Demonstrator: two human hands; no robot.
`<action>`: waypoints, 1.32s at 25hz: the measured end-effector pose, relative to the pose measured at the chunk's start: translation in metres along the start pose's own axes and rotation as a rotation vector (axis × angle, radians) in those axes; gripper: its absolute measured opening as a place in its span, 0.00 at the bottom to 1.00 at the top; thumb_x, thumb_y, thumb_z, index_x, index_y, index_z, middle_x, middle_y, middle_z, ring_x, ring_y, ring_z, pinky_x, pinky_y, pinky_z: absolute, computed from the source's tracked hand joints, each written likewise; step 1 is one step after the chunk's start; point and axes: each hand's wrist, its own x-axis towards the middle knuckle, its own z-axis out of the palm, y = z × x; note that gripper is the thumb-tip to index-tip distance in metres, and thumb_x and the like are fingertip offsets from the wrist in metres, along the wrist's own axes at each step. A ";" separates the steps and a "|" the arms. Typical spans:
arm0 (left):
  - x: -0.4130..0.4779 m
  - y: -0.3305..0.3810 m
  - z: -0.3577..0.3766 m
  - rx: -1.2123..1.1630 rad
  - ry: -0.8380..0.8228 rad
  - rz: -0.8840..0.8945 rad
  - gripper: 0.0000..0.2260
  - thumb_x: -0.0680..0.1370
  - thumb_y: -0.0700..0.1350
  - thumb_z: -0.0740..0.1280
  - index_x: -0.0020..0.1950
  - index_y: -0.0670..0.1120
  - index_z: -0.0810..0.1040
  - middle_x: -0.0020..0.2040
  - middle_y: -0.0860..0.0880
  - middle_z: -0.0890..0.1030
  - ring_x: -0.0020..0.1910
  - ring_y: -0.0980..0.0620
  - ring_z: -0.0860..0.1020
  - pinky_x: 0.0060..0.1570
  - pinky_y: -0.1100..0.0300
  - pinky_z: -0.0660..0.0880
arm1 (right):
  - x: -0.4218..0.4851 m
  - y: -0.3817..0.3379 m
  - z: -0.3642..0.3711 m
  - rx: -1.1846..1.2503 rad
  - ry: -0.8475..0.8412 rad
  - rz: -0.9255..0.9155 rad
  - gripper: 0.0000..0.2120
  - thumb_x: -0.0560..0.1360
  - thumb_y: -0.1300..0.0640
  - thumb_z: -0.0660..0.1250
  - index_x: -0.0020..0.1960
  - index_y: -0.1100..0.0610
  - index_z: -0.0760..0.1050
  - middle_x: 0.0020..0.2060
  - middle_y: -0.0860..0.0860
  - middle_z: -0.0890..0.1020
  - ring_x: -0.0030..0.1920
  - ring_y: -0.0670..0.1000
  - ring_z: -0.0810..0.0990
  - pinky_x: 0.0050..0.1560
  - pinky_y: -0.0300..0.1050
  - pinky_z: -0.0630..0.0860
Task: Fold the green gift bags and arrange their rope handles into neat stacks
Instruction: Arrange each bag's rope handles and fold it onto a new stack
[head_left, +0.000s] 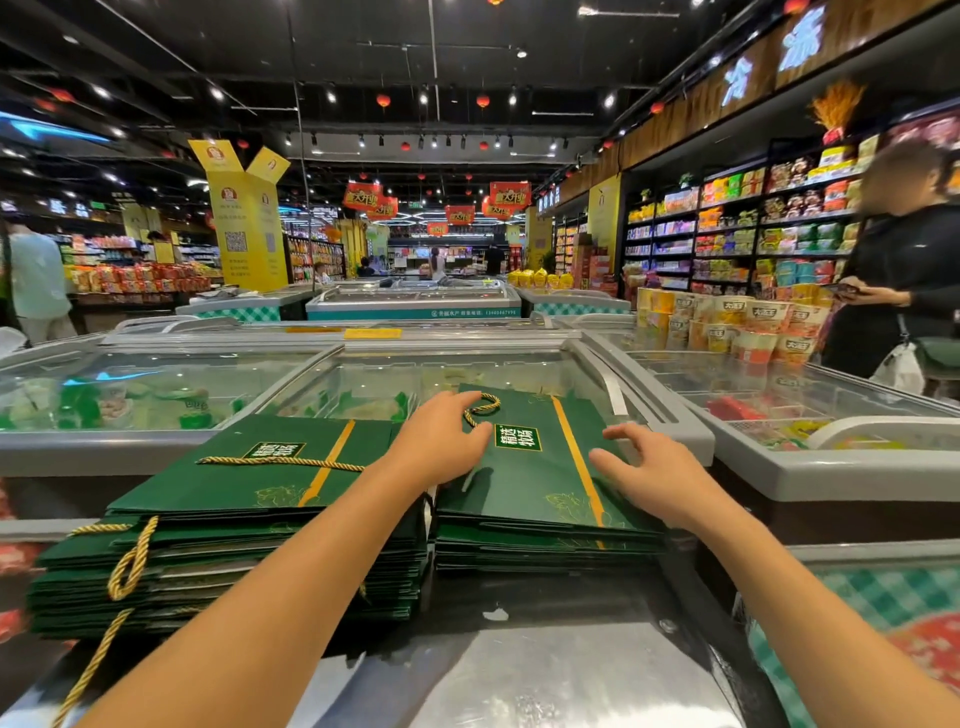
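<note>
Two stacks of flat green gift bags lie on a freezer lid. The left stack (234, 545) is taller, with gold rope handles (130, 561) hanging over its front and one rope lying across its top bag. The right stack (540, 493) is lower. My left hand (441, 441) rests on the top bag of the right stack, fingers curled at a looped gold rope handle (483, 405). My right hand (660, 467) hovers with spread fingers over the right side of that same bag, near its orange stripe.
Glass-lidded chest freezers (156, 384) stretch ahead and to both sides. Stacked noodle cups (737, 322) stand at the right rear. A person in dark clothes (904, 280) stands at the far right by the shelves. A shiny metal surface (519, 665) lies in front of the stacks.
</note>
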 end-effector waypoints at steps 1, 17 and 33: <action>0.006 0.003 0.006 0.054 -0.020 0.027 0.25 0.84 0.53 0.60 0.81 0.53 0.62 0.80 0.43 0.62 0.75 0.43 0.66 0.74 0.47 0.64 | 0.005 -0.005 0.001 -0.028 -0.005 -0.028 0.28 0.80 0.40 0.64 0.75 0.52 0.68 0.73 0.49 0.72 0.72 0.52 0.71 0.67 0.48 0.69; 0.008 -0.003 0.062 0.389 -0.207 0.049 0.24 0.85 0.56 0.51 0.80 0.51 0.61 0.80 0.39 0.60 0.79 0.39 0.57 0.76 0.45 0.58 | 0.020 -0.002 0.052 -0.502 -0.261 -0.059 0.36 0.80 0.29 0.43 0.83 0.44 0.48 0.82 0.54 0.52 0.82 0.55 0.49 0.79 0.58 0.48; -0.122 -0.153 -0.122 0.402 0.249 -0.534 0.17 0.79 0.60 0.66 0.58 0.49 0.80 0.57 0.48 0.82 0.61 0.43 0.77 0.59 0.48 0.74 | -0.007 -0.180 0.094 0.069 -0.131 -0.258 0.24 0.79 0.41 0.67 0.30 0.54 0.75 0.23 0.49 0.75 0.30 0.49 0.75 0.41 0.45 0.71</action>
